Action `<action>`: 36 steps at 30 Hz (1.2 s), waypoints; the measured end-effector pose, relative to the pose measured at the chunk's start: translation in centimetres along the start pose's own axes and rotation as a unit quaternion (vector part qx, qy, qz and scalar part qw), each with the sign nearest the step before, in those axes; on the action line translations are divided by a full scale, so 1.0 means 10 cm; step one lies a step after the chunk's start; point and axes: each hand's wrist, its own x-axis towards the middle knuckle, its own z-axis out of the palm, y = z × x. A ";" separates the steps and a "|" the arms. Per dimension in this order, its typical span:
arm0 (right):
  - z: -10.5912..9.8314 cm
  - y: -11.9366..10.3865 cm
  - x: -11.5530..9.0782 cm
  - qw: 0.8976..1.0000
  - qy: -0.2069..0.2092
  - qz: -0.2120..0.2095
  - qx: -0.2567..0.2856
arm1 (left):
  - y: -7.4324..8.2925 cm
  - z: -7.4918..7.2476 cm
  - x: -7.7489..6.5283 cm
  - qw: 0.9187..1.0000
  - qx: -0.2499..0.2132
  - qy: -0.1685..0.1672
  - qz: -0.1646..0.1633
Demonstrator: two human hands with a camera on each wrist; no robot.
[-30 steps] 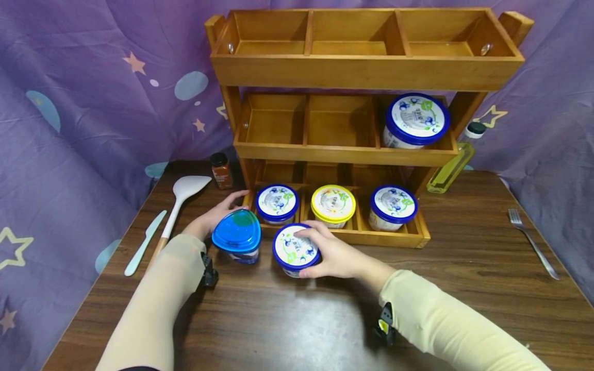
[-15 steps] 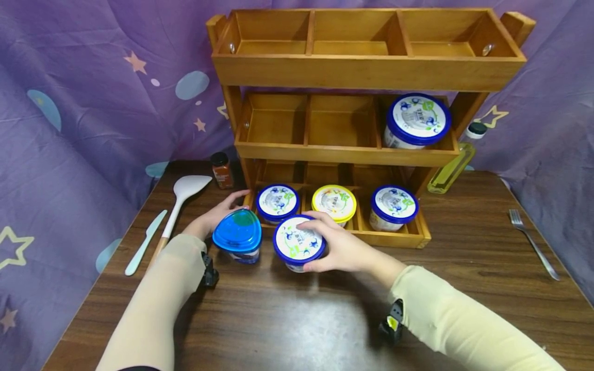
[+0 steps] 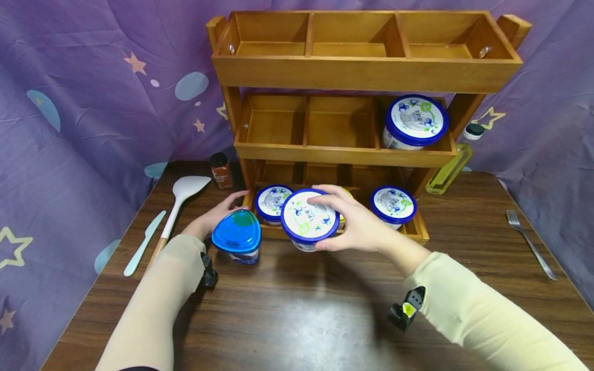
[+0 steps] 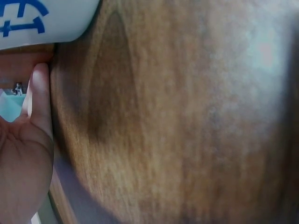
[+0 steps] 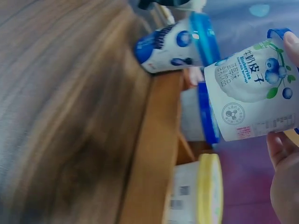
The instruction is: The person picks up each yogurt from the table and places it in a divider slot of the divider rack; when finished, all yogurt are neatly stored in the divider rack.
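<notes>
My right hand (image 3: 359, 221) grips a round white blueberry tub (image 3: 308, 216) with a dark blue lid, thumb and fingers on opposite sides. It is lifted before the wooden rack's (image 3: 345, 152) lowest tier; the right wrist view shows its printed side (image 5: 252, 93). Behind it, a yellow-lidded tub (image 5: 196, 191) is mostly hidden from the head view. Blue-lidded tubs stand left (image 3: 274, 202) and right (image 3: 393, 203) in that tier. My left hand (image 3: 213, 216) holds the rack's lower left end. Next to it stands a cup with a bright blue rounded-triangle lid (image 3: 237, 232).
Another large blue-lidded tub (image 3: 416, 121) sits in the middle tier's right compartment. Left on the table lie a pale knife (image 3: 145, 245) and a white ladle (image 3: 185, 188), near a spice jar (image 3: 221, 171). At right are an oil bottle (image 3: 450, 167) and a fork (image 3: 531, 245).
My right hand has raised the blueberry tub up and slightly rightward, towards the rack, so it now covers most of the yellow-lidded tub. The left hand has stayed in place.
</notes>
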 end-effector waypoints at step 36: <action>-0.98 -0.21 0.37 0.965 0.217 -0.009 -0.149 | 0.04 0.00 -0.03 0.999 -0.019 -0.007 -0.027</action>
